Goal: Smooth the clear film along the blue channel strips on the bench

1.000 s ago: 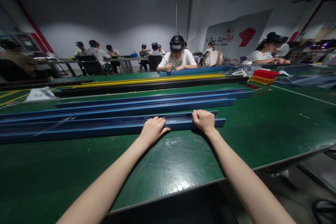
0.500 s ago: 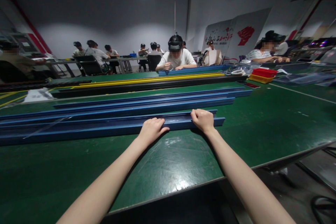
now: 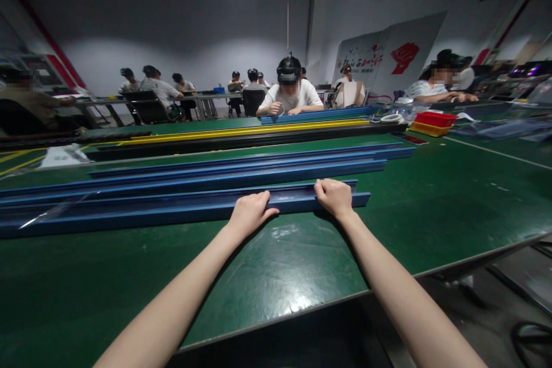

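Closest to me lies a long blue channel (image 3: pixel 172 206), a profile with raised edges, running from the left border to its end at right. My left hand (image 3: pixel 250 210) is closed over its near wall, thumb along the front and fingertips hidden inside. Farther right, near the channel's end, my right hand (image 3: pixel 334 195) is curled like a fist over the same wall; whether its fingers hold anything else is hidden. A thin clear strip (image 3: pixel 56 210) slants across the channel at the left.
Beyond it on the green table (image 3: pixel 431 207) lie more blue channels (image 3: pixel 241 171), a yellow strip (image 3: pixel 250 130) and black profiles. Red and yellow trays (image 3: pixel 433 122) stand at back right. A person (image 3: pixel 297 92) sits across the table; others sit farther off.
The clear strip has shifted left along the channel. My left fingers have curled in a little more; my right hand stays almost where it was.
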